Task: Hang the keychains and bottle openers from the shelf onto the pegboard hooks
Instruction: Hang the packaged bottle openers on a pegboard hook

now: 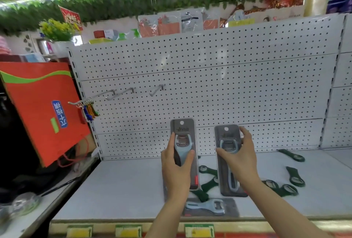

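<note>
My left hand grips a packaged blue bottle opener upright in front of the white pegboard. My right hand holds a second packaged blue bottle opener upright beside it. A third packaged opener lies flat on the white shelf below my hands. Several dark green bottle openers lie loose on the shelf to the right. Colourful keychains hang on the leftmost hook. Three bare hooks stick out of the pegboard, up and left of my hands.
An orange-red sign board leans at the left of the pegboard. Price labels line the shelf's front edge. Packaged goods stand on top of the pegboard unit under green leaf garlands. Another pegboard section continues at the right.
</note>
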`<move>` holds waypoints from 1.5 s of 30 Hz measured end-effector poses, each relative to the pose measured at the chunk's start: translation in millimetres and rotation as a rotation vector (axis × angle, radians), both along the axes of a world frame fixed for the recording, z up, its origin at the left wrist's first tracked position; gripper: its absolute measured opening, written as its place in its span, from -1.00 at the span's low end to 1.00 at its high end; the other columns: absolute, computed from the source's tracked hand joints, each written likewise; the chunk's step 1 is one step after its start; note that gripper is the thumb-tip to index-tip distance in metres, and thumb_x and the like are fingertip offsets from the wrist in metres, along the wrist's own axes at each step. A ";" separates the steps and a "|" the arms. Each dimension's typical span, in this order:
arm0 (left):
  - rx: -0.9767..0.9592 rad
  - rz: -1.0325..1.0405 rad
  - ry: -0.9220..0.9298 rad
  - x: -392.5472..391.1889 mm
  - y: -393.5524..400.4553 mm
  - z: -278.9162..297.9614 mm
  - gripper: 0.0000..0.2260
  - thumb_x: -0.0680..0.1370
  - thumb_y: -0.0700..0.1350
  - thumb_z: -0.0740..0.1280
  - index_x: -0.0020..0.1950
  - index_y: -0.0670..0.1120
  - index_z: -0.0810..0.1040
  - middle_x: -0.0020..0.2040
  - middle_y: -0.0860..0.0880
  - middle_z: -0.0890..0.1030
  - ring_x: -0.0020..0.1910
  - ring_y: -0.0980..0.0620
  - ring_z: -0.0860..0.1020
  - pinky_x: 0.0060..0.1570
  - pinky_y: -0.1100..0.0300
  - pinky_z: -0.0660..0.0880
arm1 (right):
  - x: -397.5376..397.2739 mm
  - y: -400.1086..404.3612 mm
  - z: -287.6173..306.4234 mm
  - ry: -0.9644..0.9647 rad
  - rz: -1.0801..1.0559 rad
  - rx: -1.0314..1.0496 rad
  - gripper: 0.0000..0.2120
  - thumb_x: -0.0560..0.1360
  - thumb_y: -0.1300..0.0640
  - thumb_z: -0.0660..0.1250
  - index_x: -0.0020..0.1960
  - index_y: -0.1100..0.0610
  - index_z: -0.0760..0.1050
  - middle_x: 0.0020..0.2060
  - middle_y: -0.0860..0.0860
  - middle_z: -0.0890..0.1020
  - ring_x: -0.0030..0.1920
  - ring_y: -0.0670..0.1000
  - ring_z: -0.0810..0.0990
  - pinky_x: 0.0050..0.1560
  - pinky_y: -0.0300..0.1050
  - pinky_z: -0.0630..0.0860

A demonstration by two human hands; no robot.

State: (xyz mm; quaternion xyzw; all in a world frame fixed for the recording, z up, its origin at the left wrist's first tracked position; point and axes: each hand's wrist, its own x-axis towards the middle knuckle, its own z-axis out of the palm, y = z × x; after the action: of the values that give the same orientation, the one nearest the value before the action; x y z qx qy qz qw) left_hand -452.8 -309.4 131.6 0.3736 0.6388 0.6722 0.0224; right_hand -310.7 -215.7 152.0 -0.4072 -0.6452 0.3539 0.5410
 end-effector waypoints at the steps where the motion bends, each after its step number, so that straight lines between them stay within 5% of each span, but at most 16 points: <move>1: 0.015 0.004 0.006 -8.6 -4.2 1.5 -0.39 0.51 0.04 0.46 0.40 0.49 0.24 0.12 0.31 0.44 0.08 0.54 0.40 -0.17 0.63 0.36 | -8.8 -4.5 1.7 0.008 -0.001 -0.007 -0.09 0.28 0.10 0.61 0.47 -0.10 0.16 0.38 -0.03 0.42 0.28 0.02 0.51 0.23 0.12 0.53; 23: 0.244 0.095 0.106 -184.3 -84.7 43.6 -0.38 0.52 -0.10 0.47 0.51 0.21 0.33 0.13 0.40 0.42 0.12 0.57 0.38 -0.03 0.66 0.30 | -191.1 -110.7 44.8 0.078 0.124 0.081 -0.12 0.26 0.10 0.60 0.40 -0.21 0.18 0.29 -0.05 0.46 0.24 0.02 0.53 0.24 0.13 0.52; 27: 0.279 0.086 0.129 -188.4 -85.7 58.2 -0.36 0.50 -0.12 0.48 0.50 0.23 0.33 0.16 0.46 0.42 0.16 0.53 0.39 0.00 0.66 0.29 | -193.5 -122.2 53.7 0.095 0.161 0.119 -0.10 0.27 0.10 0.60 0.42 -0.22 0.17 0.29 -0.04 0.45 0.23 0.05 0.54 0.21 0.17 0.53; 38: 0.202 0.107 0.130 -203.1 -57.5 86.5 -0.36 0.50 0.00 0.47 0.45 0.40 0.26 0.11 0.29 0.42 0.04 0.53 0.41 -0.17 0.63 0.33 | -199.8 -141.5 76.6 0.142 0.192 0.208 -0.12 0.26 0.11 0.59 0.41 -0.25 0.19 0.23 -0.10 0.48 0.15 -0.08 0.58 0.18 0.08 0.57; 42: 0.202 0.110 0.134 -205.2 -53.3 78.3 -0.34 0.50 0.02 0.45 0.45 0.44 0.21 0.07 0.18 0.44 0.02 0.32 0.47 -0.18 0.57 0.36 | -213.4 -139.6 83.0 0.139 0.192 0.230 -0.13 0.27 0.12 0.58 0.41 -0.21 0.20 0.25 -0.06 0.49 0.19 -0.02 0.57 0.20 0.11 0.55; 45: 0.184 0.133 0.130 -206.8 -51.6 65.2 -0.32 0.50 0.03 0.46 0.45 0.45 0.19 0.12 0.15 0.44 0.06 0.37 0.45 -0.20 0.58 0.34 | -222.8 -137.8 83.8 0.151 0.198 0.226 -0.13 0.27 0.11 0.58 0.42 -0.22 0.19 0.26 -0.07 0.50 0.19 -0.04 0.58 0.20 0.12 0.55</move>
State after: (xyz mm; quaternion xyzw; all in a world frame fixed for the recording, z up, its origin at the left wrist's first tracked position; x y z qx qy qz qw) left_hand -659.6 -361.1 196.8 0.3737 0.5979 0.7023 -0.0979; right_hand -533.5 -353.6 235.8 -0.2507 -0.6752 0.3604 0.5927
